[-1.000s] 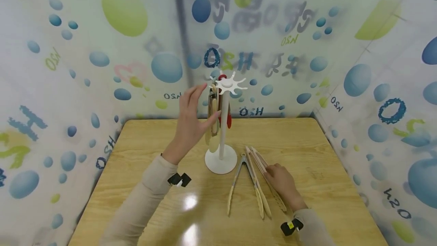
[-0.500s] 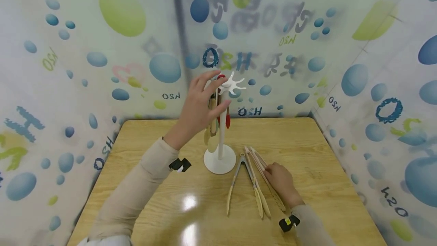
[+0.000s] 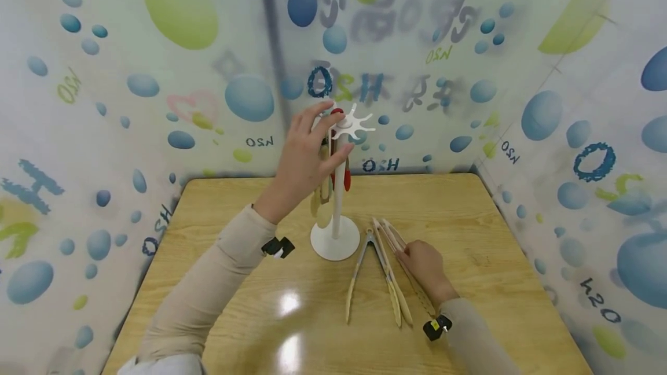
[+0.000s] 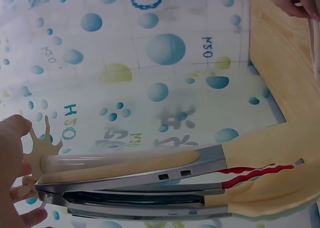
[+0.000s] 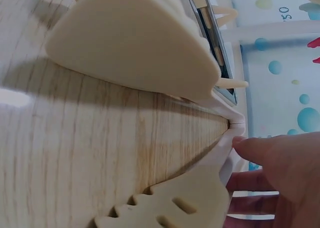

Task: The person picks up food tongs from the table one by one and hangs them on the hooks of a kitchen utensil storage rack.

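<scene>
A white rack (image 3: 333, 247) with a round base carries a ring of hook arms on top. My left hand (image 3: 302, 158) is up at that top, index finger over the hooks, thumb tip apart beside the pole. Tongs (image 4: 125, 173) with metal arms and beige heads hang there; my left fingers curve right at their hinged upper end, and I cannot tell if they grip it. On the table, my right hand (image 3: 424, 265) pinches pale tongs, thumb on one arm and fingers curled below; their slotted beige head (image 5: 200, 193) shows in the right wrist view.
Spread tongs with metal arms (image 3: 358, 271) lie on the wooden table (image 3: 234, 317), left of the right hand's tongs. A red-ended utensil (image 3: 347, 178) hangs behind the pole. Bubble-printed sheets (image 3: 198, 80) stand close behind and along both sides.
My left hand has risen and moved right, from left of the hanging utensils to the rack's top. The right hand stays at its tongs, with only a slight shift.
</scene>
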`<state>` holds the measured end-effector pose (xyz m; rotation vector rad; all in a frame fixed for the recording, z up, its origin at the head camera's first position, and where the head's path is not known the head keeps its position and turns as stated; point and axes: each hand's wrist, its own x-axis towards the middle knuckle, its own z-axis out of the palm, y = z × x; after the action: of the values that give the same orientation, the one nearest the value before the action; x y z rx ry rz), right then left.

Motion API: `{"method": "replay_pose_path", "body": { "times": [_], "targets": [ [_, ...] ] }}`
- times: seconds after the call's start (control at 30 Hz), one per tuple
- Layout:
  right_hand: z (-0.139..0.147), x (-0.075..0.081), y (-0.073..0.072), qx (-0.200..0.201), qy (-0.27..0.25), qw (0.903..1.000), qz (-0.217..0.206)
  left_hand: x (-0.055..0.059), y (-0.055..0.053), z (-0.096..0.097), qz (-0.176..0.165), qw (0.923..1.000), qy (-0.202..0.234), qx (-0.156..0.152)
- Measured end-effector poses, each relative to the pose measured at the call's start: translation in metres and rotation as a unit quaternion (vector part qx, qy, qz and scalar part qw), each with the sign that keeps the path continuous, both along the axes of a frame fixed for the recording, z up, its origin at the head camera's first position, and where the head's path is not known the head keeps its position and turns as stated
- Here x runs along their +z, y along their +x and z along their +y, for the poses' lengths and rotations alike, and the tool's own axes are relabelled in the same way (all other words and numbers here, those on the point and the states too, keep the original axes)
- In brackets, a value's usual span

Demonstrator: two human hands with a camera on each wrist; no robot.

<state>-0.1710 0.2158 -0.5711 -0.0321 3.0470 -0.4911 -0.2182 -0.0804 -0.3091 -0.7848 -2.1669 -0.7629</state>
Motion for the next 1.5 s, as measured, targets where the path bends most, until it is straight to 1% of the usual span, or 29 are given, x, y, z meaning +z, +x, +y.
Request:
{"method": "replay_pose_path", "body": {
  "times": [0.17,0.3,0.47,0.63,0.7,0.77,0.87,1.03,1.13,1.27,1.4,1.5],
  "targets": [
    [0.004,0.001,0.0,-0.019,0.005,0.9998,-0.003,0.0,0.0,0.003,0.006,0.9999,-0.009,0.012],
    [0.007,0.005,0.0,-0.02,0.026,0.9994,-0.001,0.001,0.002,0.004,0.008,0.9998,-0.004,0.02],
    [0.006,0.005,-0.003,0.006,0.075,0.9972,0.006,0.002,0.003,0.006,0.01,0.9993,-0.006,0.035],
    [-0.001,0.002,-0.004,0.047,0.15,0.9871,0.028,0.004,0.005,0.009,0.015,0.9986,-0.013,0.049],
    [-0.004,0.003,-0.004,0.056,0.166,0.9839,0.038,0.005,0.006,0.009,0.016,0.9985,-0.014,0.051],
    [-0.006,0.003,-0.003,0.059,0.171,0.9826,0.043,0.005,0.007,0.009,0.016,0.9984,-0.014,0.053],
    [-0.008,0.006,-0.002,0.061,0.172,0.9825,0.038,0.006,0.008,0.011,0.016,0.9983,-0.013,0.054],
    [-0.009,0.011,-0.002,0.071,0.179,0.9813,0.003,0.007,0.009,0.013,0.014,0.9975,-0.011,0.068],
    [-0.009,0.012,-0.004,0.064,0.169,0.9835,-0.011,0.007,0.01,0.015,0.013,0.9968,-0.011,0.078],
    [-0.007,0.009,-0.009,0.051,0.14,0.9888,-0.008,0.007,0.01,0.018,0.015,0.9961,-0.007,0.087],
    [-0.007,0.006,-0.013,0.056,0.121,0.991,0.011,0.008,0.01,0.02,0.015,0.9949,-0.008,0.099],
    [-0.007,0.006,-0.015,0.056,0.106,0.9926,0.016,0.009,0.009,0.021,0.014,0.9942,-0.014,0.106]
  ]
}}
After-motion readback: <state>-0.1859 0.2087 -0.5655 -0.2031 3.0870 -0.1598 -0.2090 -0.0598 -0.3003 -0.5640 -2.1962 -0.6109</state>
